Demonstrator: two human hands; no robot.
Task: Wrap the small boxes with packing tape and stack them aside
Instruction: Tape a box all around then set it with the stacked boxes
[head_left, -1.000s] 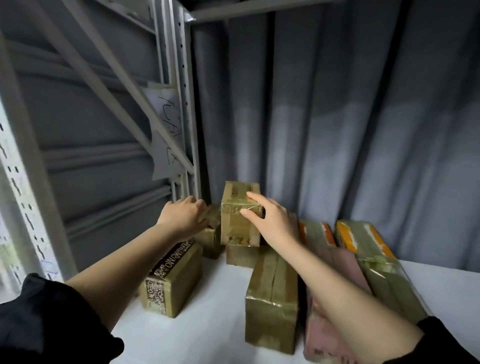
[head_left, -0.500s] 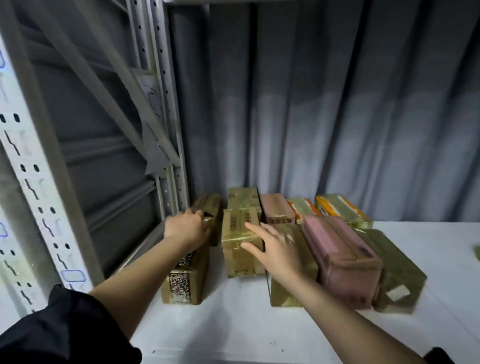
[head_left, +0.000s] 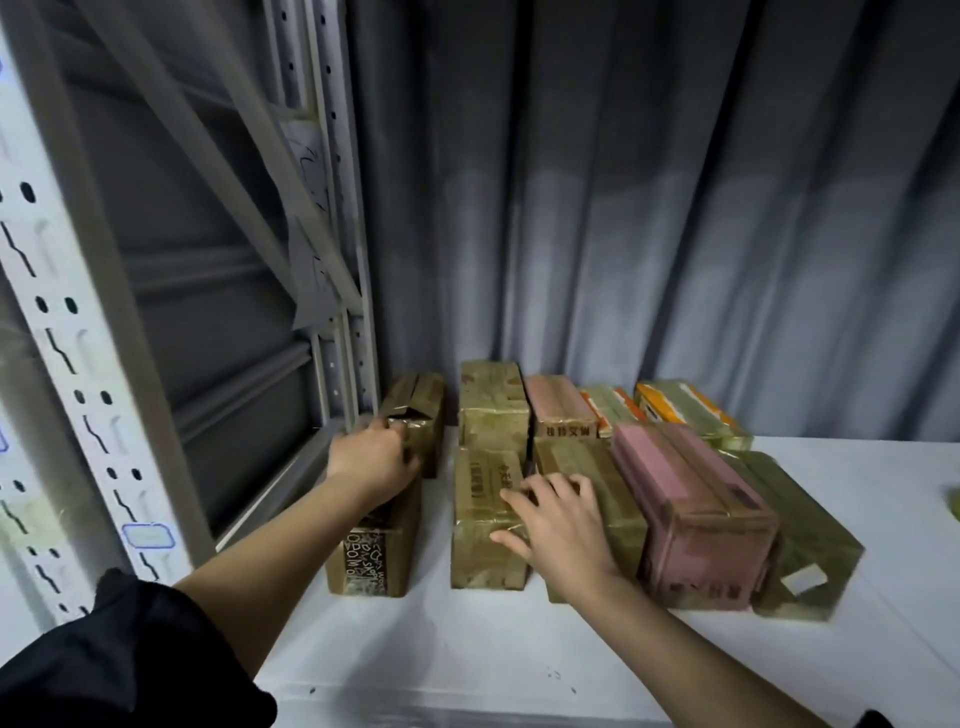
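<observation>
Boxes, taped, in rows on white shelf (head_left: 519, 660), long axes running away from viewer. L hand (head_left: 371, 460): fingers curled on near end of rear-left box (head_left: 415, 410), printed box (head_left: 371, 551) directly under wrist. Mid box (head_left: 485, 512): R hand (head_left: 558, 525) flat on its right top edge, fingers spread, straight, pressing not gripping. Olive box (head_left: 597, 467) just right of those fingertips, touching. R hand nearer for next nudge imo.
</observation>
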